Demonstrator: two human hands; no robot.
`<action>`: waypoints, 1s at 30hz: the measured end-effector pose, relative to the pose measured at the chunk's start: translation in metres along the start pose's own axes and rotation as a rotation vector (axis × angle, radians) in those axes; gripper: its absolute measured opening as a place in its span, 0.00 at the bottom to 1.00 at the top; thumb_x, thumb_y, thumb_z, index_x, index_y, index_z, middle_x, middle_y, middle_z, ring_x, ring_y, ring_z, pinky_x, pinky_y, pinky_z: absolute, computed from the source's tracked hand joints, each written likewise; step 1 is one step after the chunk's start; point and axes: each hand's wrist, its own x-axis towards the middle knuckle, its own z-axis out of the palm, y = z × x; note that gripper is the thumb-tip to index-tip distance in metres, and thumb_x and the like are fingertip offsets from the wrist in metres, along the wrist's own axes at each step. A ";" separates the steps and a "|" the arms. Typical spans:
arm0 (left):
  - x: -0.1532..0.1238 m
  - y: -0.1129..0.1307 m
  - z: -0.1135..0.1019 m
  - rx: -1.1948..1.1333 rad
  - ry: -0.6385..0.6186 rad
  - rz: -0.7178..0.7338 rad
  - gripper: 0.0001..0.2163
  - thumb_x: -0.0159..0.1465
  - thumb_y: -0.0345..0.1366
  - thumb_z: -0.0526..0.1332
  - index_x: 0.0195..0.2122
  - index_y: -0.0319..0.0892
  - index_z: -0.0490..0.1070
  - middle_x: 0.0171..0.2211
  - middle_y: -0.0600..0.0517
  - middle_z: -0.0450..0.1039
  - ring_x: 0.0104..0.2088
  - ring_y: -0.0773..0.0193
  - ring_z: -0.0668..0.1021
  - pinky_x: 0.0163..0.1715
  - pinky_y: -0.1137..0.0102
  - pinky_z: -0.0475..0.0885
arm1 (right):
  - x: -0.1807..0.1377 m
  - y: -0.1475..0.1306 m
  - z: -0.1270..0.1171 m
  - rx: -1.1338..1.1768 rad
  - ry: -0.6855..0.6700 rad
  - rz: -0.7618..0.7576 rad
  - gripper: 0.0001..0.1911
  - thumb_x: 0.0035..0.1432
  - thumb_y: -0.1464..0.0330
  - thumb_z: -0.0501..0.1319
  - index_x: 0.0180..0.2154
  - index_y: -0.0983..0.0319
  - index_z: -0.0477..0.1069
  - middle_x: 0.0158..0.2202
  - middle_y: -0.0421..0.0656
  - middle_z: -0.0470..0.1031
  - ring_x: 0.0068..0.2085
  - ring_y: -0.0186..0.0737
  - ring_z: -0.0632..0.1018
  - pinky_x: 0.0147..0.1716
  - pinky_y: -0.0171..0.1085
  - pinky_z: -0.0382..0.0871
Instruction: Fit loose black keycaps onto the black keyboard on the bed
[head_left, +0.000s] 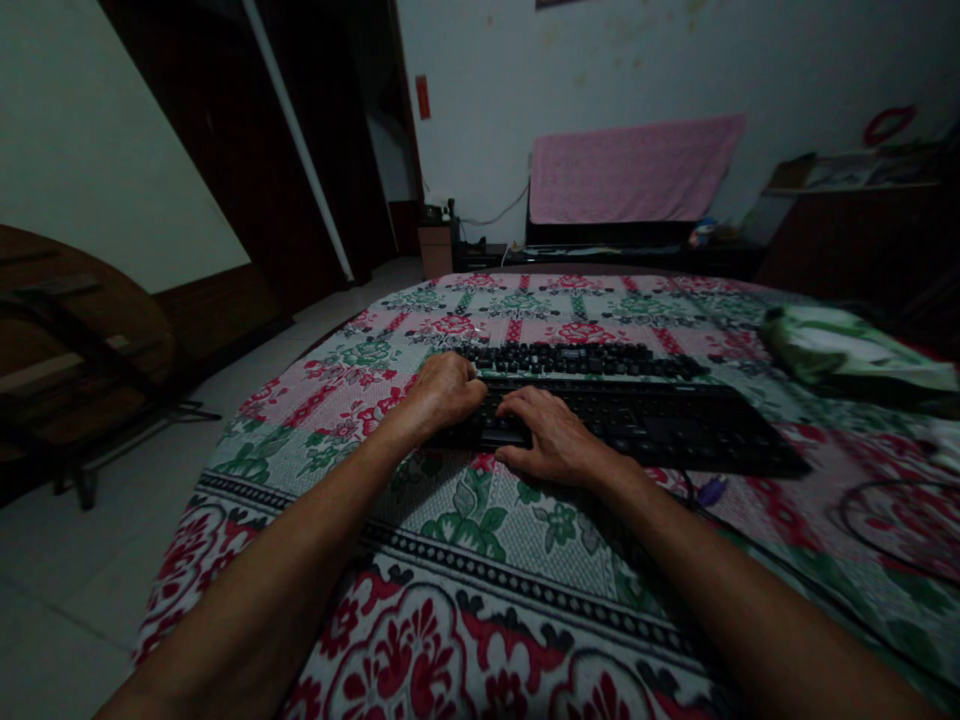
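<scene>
One black keyboard point(667, 425) lies lengthwise on the patterned tablecloth point(465, 510), its left part beneath both hands. At left, the left hand point(448, 390) is over that end, fingers curled tightly inward; whether they pinch anything cannot be told, the tips being hidden. Next, the right hand point(553, 435) lies across the keys, fingers bent, thumb well parted from them and lying toward the near edge; it touches without a visible grasp, apparently to steady the board. Beyond the far edge, small black pieces point(570, 357), apparently loose keycaps, form a long band, presumably kept together within reach. Further right, a purple plug point(711, 490) lies before the near edge, seemingly out of the hands' way. Far right: a green-and-white packet point(840, 350), well apart.
</scene>
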 end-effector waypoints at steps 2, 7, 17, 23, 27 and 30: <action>0.002 -0.002 0.000 -0.027 -0.022 -0.046 0.09 0.50 0.33 0.55 0.22 0.38 0.74 0.11 0.53 0.63 0.20 0.65 0.71 0.23 0.73 0.65 | 0.000 0.000 0.000 0.000 0.001 0.001 0.21 0.47 0.62 0.62 0.45 0.59 0.66 0.45 0.47 0.66 0.46 0.46 0.67 0.46 0.45 0.60; 0.010 -0.009 -0.001 -0.217 -0.128 -0.236 0.07 0.49 0.32 0.55 0.24 0.38 0.72 0.12 0.53 0.65 0.18 0.65 0.73 0.21 0.74 0.67 | 0.000 0.000 0.000 -0.001 0.005 0.007 0.21 0.47 0.61 0.62 0.45 0.59 0.66 0.45 0.46 0.66 0.46 0.46 0.67 0.46 0.45 0.60; 0.008 -0.015 -0.012 -0.544 -0.194 -0.419 0.04 0.50 0.30 0.56 0.20 0.36 0.65 0.16 0.51 0.68 0.16 0.64 0.74 0.17 0.74 0.67 | 0.000 -0.001 -0.001 -0.001 -0.006 0.016 0.21 0.47 0.61 0.62 0.45 0.60 0.66 0.46 0.47 0.66 0.47 0.46 0.67 0.47 0.45 0.60; 0.013 -0.027 -0.025 -0.656 -0.166 -0.394 0.04 0.49 0.31 0.57 0.20 0.35 0.67 0.18 0.48 0.71 0.18 0.65 0.74 0.17 0.74 0.66 | 0.000 0.001 0.000 0.013 0.007 0.008 0.21 0.47 0.61 0.63 0.44 0.59 0.67 0.46 0.47 0.66 0.47 0.47 0.67 0.47 0.46 0.61; 0.012 -0.016 -0.023 -0.685 -0.140 -0.380 0.03 0.48 0.31 0.57 0.21 0.36 0.67 0.19 0.48 0.72 0.19 0.65 0.75 0.19 0.74 0.68 | 0.002 -0.002 -0.002 0.055 0.047 0.022 0.18 0.49 0.59 0.62 0.42 0.60 0.69 0.45 0.47 0.69 0.46 0.45 0.69 0.46 0.46 0.62; 0.008 -0.003 -0.019 -0.748 -0.132 -0.310 0.03 0.48 0.31 0.57 0.21 0.37 0.67 0.18 0.48 0.72 0.19 0.67 0.74 0.20 0.76 0.68 | 0.007 -0.009 -0.004 0.100 0.171 0.034 0.16 0.52 0.59 0.60 0.42 0.60 0.69 0.44 0.47 0.71 0.45 0.44 0.71 0.46 0.45 0.63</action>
